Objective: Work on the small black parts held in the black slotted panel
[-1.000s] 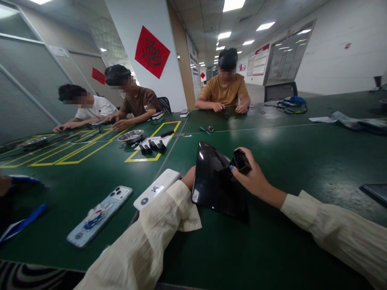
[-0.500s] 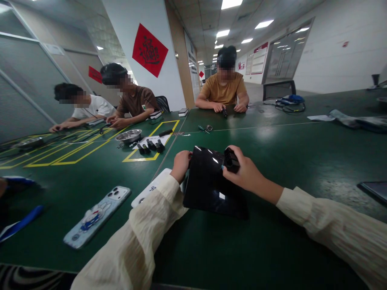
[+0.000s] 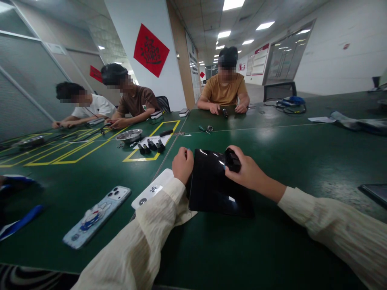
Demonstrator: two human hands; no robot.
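A glossy black tablet-like panel [image 3: 216,187] lies on the green table in front of me, reflecting the ceiling lights. Beside its upper left edge is my left hand [image 3: 182,166], fingers curled closed. A small dark bit shows by the thumb, but what those fingers hold is hidden. My right hand [image 3: 246,169] grips a black, blocky plastic part [image 3: 232,160] with a hollow in its face, over the panel's upper right corner. Partly under my left sleeve is a white device with a label [image 3: 152,189].
A phone in a cartoon case [image 3: 97,217] lies left, near a blue strap [image 3: 22,221]. Farther off are a metal bowl [image 3: 129,135], several black cylindrical parts [image 3: 151,145] and a small screwdriver [image 3: 203,129]. Another phone [image 3: 375,194] is at right. Three people sit across the table [image 3: 287,149].
The panel has shifted slightly right and lies flatter. My left hand has come off its edge and curled up beside it. My right hand keeps its grip on the black part.
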